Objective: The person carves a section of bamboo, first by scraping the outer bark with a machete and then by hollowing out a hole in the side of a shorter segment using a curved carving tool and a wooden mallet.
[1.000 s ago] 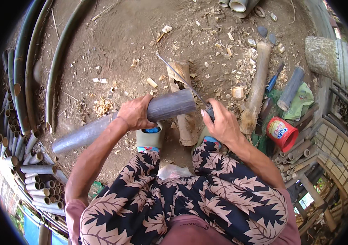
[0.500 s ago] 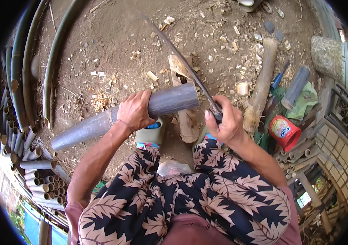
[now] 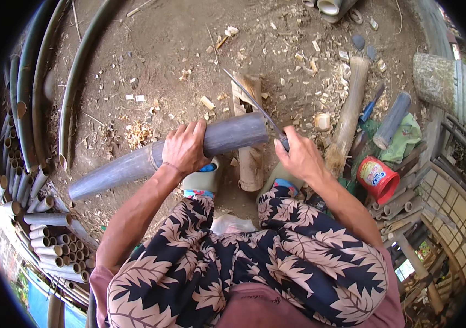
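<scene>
A dark grey bamboo pole point(image 3: 235, 132) slants across in front of my legs, its thick cut end to the right and its narrower end at the lower left. My left hand point(image 3: 185, 148) is closed over the top of it near a node. My right hand point(image 3: 302, 157) grips the dark handle of a machete point(image 3: 258, 105). The blade points up and to the left, passing close to the pole's right end; whether they touch I cannot tell. Beneath that end lies a notched bamboo block point(image 3: 251, 167) on the ground between my feet.
Chips and shavings point(image 3: 141, 133) litter the dirt floor. Long bamboo poles point(image 3: 74, 82) lie at the left, above stacked cut tubes point(image 3: 55, 251). On the right are a bamboo log point(image 3: 351, 104), a short tube point(image 3: 393, 119), a blue-handled tool point(image 3: 371, 106) and a red bucket point(image 3: 384, 185).
The machete has come down from a raised position, its tip now lower and nearer the pole's right end. My right hand has turned with it. My left hand stays on the pole.
</scene>
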A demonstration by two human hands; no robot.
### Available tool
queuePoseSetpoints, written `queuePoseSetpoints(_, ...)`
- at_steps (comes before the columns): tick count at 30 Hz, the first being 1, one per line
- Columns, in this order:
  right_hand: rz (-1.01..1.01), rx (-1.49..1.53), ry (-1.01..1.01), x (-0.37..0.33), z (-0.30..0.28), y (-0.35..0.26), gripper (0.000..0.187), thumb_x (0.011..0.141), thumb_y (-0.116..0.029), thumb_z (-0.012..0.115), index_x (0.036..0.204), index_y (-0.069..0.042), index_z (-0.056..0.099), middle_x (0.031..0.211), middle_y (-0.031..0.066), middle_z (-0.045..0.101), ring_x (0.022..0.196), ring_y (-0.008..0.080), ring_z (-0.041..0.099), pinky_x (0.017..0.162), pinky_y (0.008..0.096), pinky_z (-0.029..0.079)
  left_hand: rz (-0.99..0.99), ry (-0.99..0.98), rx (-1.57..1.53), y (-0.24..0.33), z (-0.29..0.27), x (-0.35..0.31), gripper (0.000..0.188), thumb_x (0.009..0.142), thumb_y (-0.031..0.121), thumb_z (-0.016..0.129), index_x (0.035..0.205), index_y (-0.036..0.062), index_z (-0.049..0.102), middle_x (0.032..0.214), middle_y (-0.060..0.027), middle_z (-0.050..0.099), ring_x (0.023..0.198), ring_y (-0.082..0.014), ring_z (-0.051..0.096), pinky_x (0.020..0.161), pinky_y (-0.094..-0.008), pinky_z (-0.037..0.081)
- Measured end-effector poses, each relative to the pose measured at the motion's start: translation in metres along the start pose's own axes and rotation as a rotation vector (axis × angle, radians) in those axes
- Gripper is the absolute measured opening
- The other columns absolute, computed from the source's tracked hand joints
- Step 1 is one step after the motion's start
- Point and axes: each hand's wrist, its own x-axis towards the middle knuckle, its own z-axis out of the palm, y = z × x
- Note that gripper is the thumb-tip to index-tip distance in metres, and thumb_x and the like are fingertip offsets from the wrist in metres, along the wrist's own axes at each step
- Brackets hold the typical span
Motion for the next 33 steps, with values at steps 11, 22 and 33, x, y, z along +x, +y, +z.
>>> queuePoseSetpoints(11, 0.138, 0.155, -0.120, -0.004, -0.012, 0.000, 0.030, 0.093, -0.025, 0.061, 0.103, 0.002, 0.052, 0.075, 0.0265, 0.064, 0.062, 0.0433, 0.066, 0.053, 0.0489, 0.052, 0.050, 0.194, 0.072, -0.001, 0.018, -0.012, 0.076, 0.057, 0.023, 0.083, 0.123, 0.0050, 0.051, 0.104, -0.0120, 0.061, 0.096, -0.0318, 0.061, 0.083, -0.0444, 0.050)
queuePoseSetpoints(22, 0.152, 0.179, -0.112, 0.003, -0.016, 0.004, 0.031, 0.095, -0.026, 0.060, 0.106, 0.001, 0.052, 0.080, 0.0272, 0.065, 0.071, 0.0450, 0.066, 0.060, 0.0490, 0.052, 0.020, 0.269, 0.155, 0.013, 0.020, -0.019, 0.087, 0.061, 0.029, 0.087, 0.133, 0.0048, 0.046, 0.117, -0.0142, 0.059, 0.105, -0.0314, 0.058, 0.094, -0.0440, 0.044)
queuePoseSetpoints(33, 0.340, 0.374, 0.110, -0.033, -0.002, 0.025, 0.038, 0.097, -0.029, 0.059, 0.115, 0.004, 0.056, 0.080, 0.0195, 0.064, 0.073, 0.0308, 0.063, 0.069, 0.0413, 0.049, -0.019, -0.558, -0.038, -0.021, -0.049, 0.024, 0.094, 0.064, 0.037, 0.082, 0.145, 0.0255, 0.037, 0.109, -0.0180, 0.065, 0.098, -0.0373, 0.067, 0.082, -0.0485, 0.055)
